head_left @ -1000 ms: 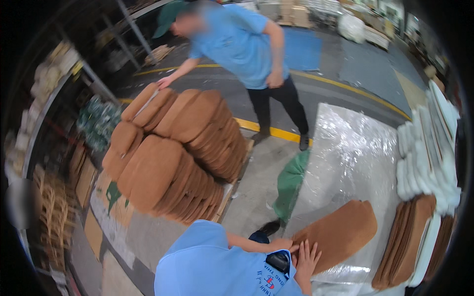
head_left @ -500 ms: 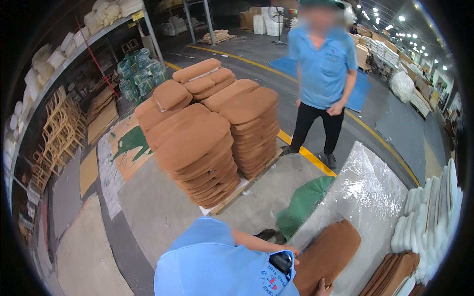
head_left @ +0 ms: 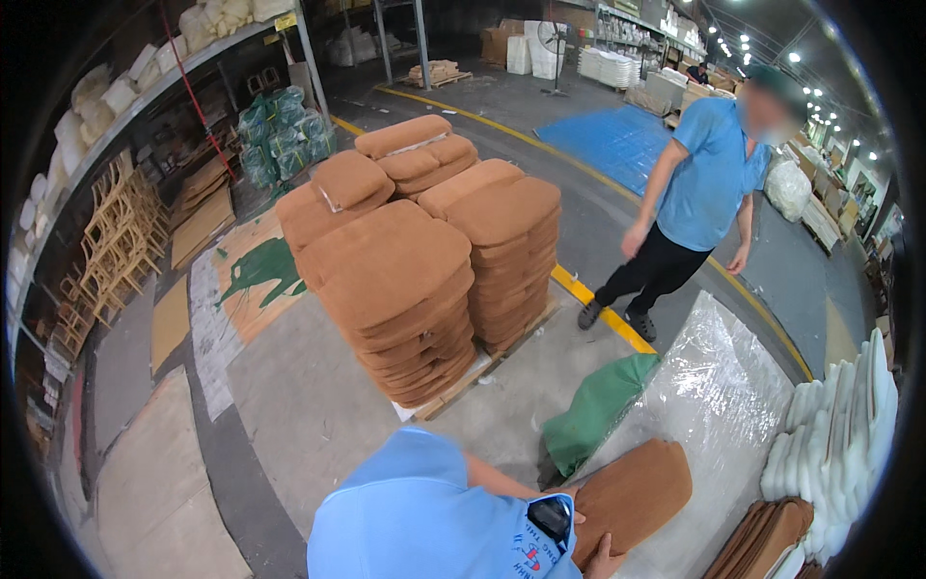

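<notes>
A brown, cloth-covered seat cushion (head_left: 641, 487) lies at an angle over the plastic-wrapped table (head_left: 709, 386) in front of me. My left hand (head_left: 577, 515) is at its near left end, partly covered by the dark device (head_left: 551, 518) in my shirt pocket; its visible fingers close on the fabric. My right hand (head_left: 603, 559) grips the cushion's near edge, fingers bent against the cover. A green sack (head_left: 598, 405) hangs by the table's left side.
Tall stacks of brown cushions (head_left: 386, 265) stand on a wooden pallet (head_left: 482, 376) ahead. Folded brown covers (head_left: 767, 540) and white foam pads (head_left: 830, 444) are at the right. A co-worker (head_left: 709, 183) in blue stands beyond the table, near a yellow floor line (head_left: 603, 309).
The cushion has shifted slightly left and nearer. My right hand has moved up and left along its edge. The co-worker has stepped right and turned sideways.
</notes>
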Motion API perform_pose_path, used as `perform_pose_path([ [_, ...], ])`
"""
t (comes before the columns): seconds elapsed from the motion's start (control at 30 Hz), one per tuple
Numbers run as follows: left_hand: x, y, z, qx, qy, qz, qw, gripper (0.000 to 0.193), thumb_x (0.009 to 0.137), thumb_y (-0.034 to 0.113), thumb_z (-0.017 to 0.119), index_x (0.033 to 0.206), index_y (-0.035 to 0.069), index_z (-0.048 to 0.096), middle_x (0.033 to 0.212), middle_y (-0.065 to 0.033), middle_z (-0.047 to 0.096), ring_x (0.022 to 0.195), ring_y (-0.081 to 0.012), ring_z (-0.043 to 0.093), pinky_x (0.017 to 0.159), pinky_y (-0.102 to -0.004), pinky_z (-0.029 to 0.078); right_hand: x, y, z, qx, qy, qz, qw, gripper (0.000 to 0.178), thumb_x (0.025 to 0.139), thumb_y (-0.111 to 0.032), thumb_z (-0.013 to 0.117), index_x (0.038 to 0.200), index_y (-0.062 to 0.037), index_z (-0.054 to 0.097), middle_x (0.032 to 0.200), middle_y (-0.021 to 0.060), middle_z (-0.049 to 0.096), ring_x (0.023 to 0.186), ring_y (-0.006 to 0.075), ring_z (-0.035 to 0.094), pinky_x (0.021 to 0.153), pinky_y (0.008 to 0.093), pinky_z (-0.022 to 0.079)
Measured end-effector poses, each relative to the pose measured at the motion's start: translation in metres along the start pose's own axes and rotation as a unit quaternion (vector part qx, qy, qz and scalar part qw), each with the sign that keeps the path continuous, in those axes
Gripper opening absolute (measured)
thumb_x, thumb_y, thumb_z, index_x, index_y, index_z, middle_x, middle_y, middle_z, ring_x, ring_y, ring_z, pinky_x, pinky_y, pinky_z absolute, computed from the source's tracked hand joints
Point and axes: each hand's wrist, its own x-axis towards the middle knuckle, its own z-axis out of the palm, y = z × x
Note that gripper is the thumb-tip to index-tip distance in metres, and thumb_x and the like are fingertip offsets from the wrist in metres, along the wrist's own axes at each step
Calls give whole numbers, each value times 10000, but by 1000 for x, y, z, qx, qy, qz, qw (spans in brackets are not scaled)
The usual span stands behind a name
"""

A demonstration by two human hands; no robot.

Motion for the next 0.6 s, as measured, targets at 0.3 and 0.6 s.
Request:
perform_pose_path([
  [0.3,-61,-38,-59,-30,58,15,998,503,962,320,705,1368,32,628,1271,-218,719,1212,-315,677,1020,-444,518,-83,-7,109,-487,-205,-242,814,785,938,-455,637,1578,-40,452,1683,194,363,1585,424,243,1268,628,125],
  [0.6,-180,-70,-195,163,67,114,978,502,870,295,741,1279,15,660,1189,-221,725,1176,-396,670,984,-488,519,-181,-19,198,-76,-339,-252,903,536,984,-244,709,1443,12,605,1541,243,525,1463,392,455,1229,523,332],
])
